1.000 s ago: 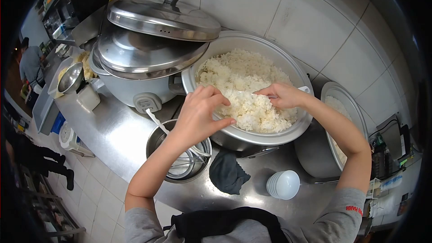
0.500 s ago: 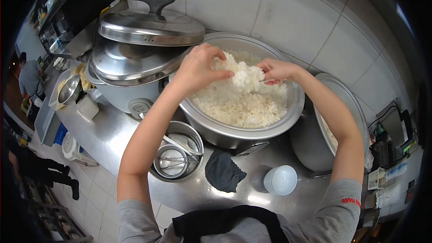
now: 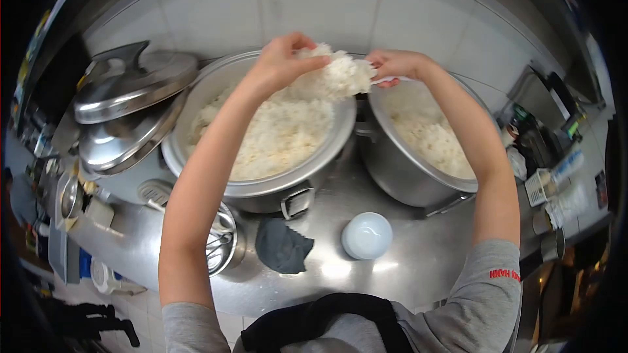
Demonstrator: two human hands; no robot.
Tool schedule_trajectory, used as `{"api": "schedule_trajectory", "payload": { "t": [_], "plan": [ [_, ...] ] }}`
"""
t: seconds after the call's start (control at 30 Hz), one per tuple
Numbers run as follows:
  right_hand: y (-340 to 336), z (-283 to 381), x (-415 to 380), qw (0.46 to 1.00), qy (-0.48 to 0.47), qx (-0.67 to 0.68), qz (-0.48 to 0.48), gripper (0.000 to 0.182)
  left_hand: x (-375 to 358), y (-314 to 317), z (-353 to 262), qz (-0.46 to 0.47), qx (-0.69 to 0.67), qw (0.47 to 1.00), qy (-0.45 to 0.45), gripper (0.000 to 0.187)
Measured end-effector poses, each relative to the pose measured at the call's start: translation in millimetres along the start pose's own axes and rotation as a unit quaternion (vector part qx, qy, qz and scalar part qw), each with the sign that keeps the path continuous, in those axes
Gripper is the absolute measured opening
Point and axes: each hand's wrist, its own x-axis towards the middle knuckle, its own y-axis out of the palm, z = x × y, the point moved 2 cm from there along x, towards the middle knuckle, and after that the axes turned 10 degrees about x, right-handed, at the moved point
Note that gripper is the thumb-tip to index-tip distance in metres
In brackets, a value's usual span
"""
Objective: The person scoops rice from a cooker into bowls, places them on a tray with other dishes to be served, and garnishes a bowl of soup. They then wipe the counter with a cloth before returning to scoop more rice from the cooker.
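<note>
A big steaming clump of cooked rice (image 3: 341, 77) is held up over the right rim of the left pot (image 3: 261, 188). My left hand (image 3: 286, 60) has its thumb and fingers curled against the clump's left end. At the other end, my right hand (image 3: 398, 67) grips a white rice paddle (image 3: 396, 80); its blade is mostly hidden by rice. Loose rice (image 3: 278, 134) lies below in the left pot. To the right stands a second grey pot (image 3: 392, 157), also with rice (image 3: 432, 140) inside, close under my right forearm.
Two stacked metal lids (image 3: 127, 134) rest at the left. On the steel counter (image 3: 330, 281) are a pot of utensils (image 3: 226, 242), a dark cloth (image 3: 282, 246) and white bowls (image 3: 367, 235). The tiled wall (image 3: 320, 0) rises behind the pots. A person's dark-clothed legs (image 3: 91, 320) show lower left.
Both hands have carried the rice clump from over the left pot's middle to its right rim. My view has turned right, showing more of the second pot.
</note>
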Motion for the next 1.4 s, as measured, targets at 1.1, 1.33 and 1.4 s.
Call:
{"api": "schedule_trajectory", "payload": {
  "t": [1.1,1.33,1.4],
  "plan": [
    [23.7,17.1,-36.5,0.842,-0.194,-0.263,-0.429,0.029,-84.3,124.6,-50.3,-0.062,0.151,0.971,0.177,0.022],
    [95.4,15.8,56.8,0.805,-0.06,-0.535,-0.25,0.028,-147.2,-41.8,55.0,-0.16,0.232,0.957,0.068,0.014],
    [101.5,17.1,52.6,0.82,-0.087,-0.51,-0.245,0.026,-164.2,-62.9,71.6,-0.144,0.243,0.958,0.041,0.016]
  ]
}}
